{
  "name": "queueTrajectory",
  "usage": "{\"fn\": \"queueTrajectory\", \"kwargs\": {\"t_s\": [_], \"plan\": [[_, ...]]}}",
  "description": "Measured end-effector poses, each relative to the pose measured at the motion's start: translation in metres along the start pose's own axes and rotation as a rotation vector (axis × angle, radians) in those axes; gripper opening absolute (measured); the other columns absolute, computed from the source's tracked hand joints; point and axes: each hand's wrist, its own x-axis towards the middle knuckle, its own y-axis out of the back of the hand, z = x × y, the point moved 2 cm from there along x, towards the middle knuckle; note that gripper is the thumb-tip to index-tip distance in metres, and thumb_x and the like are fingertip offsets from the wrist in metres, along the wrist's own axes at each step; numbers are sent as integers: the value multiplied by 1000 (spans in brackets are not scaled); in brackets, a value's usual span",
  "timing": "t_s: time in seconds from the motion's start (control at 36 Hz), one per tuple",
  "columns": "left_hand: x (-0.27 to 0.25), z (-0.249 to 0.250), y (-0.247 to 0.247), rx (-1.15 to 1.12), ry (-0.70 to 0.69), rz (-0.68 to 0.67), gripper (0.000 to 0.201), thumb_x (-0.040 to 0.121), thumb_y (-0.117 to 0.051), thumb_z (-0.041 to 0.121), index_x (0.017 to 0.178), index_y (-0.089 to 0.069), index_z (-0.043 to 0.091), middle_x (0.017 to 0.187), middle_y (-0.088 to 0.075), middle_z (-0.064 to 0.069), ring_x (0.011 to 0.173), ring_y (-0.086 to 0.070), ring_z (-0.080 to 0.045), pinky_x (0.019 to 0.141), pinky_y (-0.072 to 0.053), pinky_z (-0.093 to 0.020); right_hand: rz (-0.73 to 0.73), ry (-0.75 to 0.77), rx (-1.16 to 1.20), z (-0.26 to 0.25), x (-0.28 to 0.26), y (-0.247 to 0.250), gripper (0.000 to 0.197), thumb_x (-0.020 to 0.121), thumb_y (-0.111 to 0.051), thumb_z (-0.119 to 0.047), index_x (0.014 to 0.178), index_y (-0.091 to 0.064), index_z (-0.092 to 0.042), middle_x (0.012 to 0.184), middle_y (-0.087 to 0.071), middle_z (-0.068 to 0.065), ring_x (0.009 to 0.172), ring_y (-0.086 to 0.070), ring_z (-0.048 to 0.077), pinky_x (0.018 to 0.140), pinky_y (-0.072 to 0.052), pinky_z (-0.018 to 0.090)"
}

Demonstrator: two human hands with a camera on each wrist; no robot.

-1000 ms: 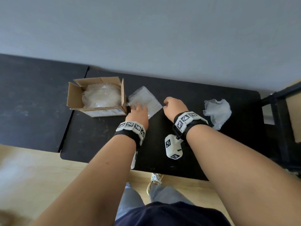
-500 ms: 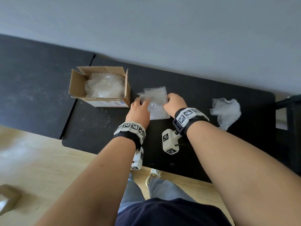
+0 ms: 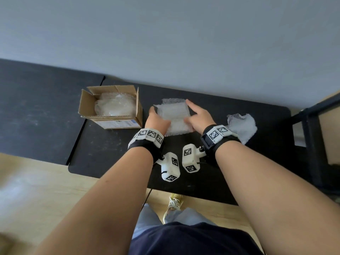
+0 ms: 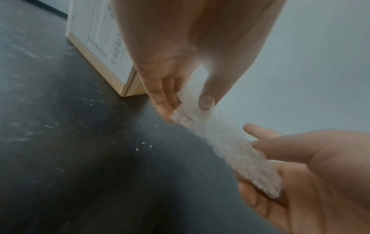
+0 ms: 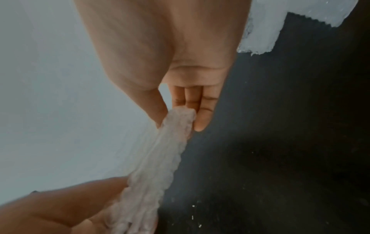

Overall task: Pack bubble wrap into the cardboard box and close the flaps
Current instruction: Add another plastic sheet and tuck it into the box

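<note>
Two hands hold one folded sheet of bubble wrap (image 3: 174,116) between them, lifted off the black counter (image 3: 110,150): the left hand (image 3: 157,120) pinches its left end between thumb and fingers, as the left wrist view shows, and the right hand (image 3: 199,117) grips the right end with the thumb on top and the fingers beneath, its forefinger stretched out along the far edge. Nearest the person, white tagged camera pods hang under both wrists above the counter's front edge, with wooden floor (image 3: 36,190) and a shoe below. The sheet hangs near the middle of the counter, sagging a little between the two grips. Just left of the left hand stands the cardboard box (image 3: 117,124), its flaps upright and open, a white label on its near side; a crumpled mass of bubble wrap already lies inside (image 3: 115,107), filling most of the opening. The box's right flap (image 3: 138,105) stands between the held sheet and the opening. To the right, partly hidden behind the right wrist, a second loose piece of bubble wrap (image 3: 244,126) lies on the counter. A seam runs just left of the box, where a second dark surface (image 3: 36,111) adjoins. A dark frame (image 3: 312,144) stands at the counter's right end. Beyond the far edge rises a plain grey wall (image 3: 165,43).
</note>
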Motion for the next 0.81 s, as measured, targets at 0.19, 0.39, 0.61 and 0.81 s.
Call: {"fn": "queueTrajectory", "kwargs": {"t_s": [0.19,0.39,0.61,0.81], "plan": [[-6,9,8,-4,-38,-30,83,89,-60,6,155,-10,15,139,-47,-14,114,-55,-27,79,-39,-25,-82,-33,-67,-7,-7,3,56,79,-65,0,128,-63,-27,91,-59,-5,78,-56,14,81,-53,28],[-8,16,17,12,-180,-53,95,78,-54,-8,153,-14,34,112,-63,-17,58,-54,-12,61,-52,-28,-113,-55,-260,-16,-15,11,61,77,-67,5,135,-56,-13,131,-59,6,117,-58,23,95,-46,28],[-18,32,30,295,-380,-12,46,74,-72,16,117,-67,30,117,-54,-5,105,-59,-23,82,-45,-24,1,44,-268,-35,-21,17,31,78,-64,1,104,-70,-14,97,-64,3,89,-57,20,74,-41,25],[-22,49,49,311,-425,157,32,77,-71,22,107,-69,12,120,-56,-8,117,-50,-25,101,-39,-31,34,55,-170,-67,-22,19,31,81,-67,-12,110,-58,-12,99,-55,2,90,-53,19,73,-41,27]]}}
